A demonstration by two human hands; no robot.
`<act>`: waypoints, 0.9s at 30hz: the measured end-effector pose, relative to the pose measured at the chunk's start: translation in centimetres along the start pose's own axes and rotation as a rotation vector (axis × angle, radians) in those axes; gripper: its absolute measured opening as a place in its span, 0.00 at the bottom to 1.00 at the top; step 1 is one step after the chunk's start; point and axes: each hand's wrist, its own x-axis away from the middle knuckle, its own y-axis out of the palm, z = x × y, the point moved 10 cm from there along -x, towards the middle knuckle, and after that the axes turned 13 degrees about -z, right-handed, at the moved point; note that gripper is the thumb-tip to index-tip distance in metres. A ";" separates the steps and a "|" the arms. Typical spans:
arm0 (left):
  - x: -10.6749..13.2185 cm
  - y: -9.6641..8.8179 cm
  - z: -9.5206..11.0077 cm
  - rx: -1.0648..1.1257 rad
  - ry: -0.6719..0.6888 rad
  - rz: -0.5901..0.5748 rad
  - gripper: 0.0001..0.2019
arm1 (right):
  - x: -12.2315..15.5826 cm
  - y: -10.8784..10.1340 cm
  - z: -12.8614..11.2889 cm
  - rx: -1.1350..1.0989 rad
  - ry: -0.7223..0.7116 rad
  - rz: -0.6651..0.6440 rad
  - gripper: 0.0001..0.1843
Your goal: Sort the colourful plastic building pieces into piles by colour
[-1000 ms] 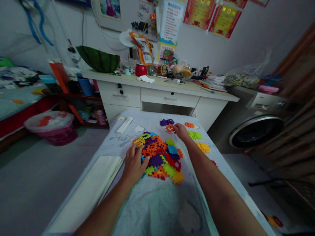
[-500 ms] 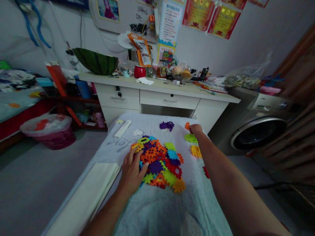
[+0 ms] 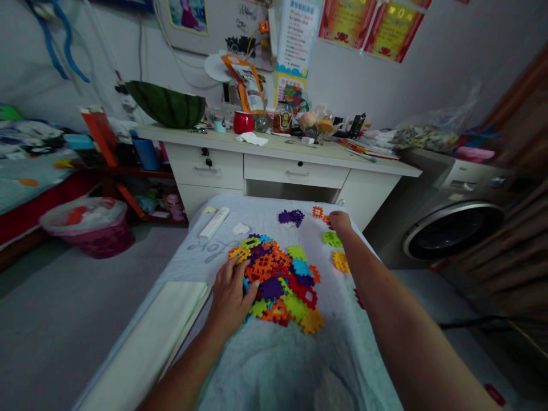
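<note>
The right hand (image 3: 341, 222) is at the right of the middle of the frame, with its fingertips by an orange piece (image 3: 327, 220); a second orange piece (image 3: 317, 212) lies flat just to the left of it, on the cloth-covered tabletop (image 3: 274, 365). To handle these orange pieces well, a light pinch on the edge seems best, since the pieces look thin and have bumpy teeth; it would help to keep each one flat, and to lift the hand straight up when letting go, so that no tooth snags on the cloth. The arm should be kept high too; it reaches over the right side of the frame, close to the green pieces (image 3: 332, 238), the yellow pieces (image 3: 341, 261) and a red piece (image 3: 358, 298), and a low sleeve or elbow could bump them.

The right grip looks narrow, but the back of the hand hides most of the fingers; one cannot tell if it pinches the orange piece or only touches it. The left hand (image 3: 231, 294) has a loose, wide grip, with its fingers spread on the left edge of the big mixed pile (image 3: 272, 285) in the middle of the frame; it does not seem to pick anything up. The purple pieces (image 3: 291, 217) sit apart, above the pile and left of the orange ones.
</note>
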 end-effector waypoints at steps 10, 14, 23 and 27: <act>0.0 0.0 -0.2 0.020 -0.001 -0.003 0.22 | 2.8 -0.7 -2.8 0.255 -0.106 0.027 0.13; 0.0 0.1 -0.2 0.010 0.000 -0.005 0.22 | 4.4 0.5 -3.8 0.290 -0.167 -0.027 0.14; -0.2 -0.2 0.2 0.030 0.021 0.005 0.21 | 11.5 9.3 -5.0 0.442 -0.336 -0.437 0.13; -0.1 -0.3 0.1 0.035 0.004 0.007 0.21 | 12.8 10.7 -5.1 0.508 -0.332 -0.449 0.21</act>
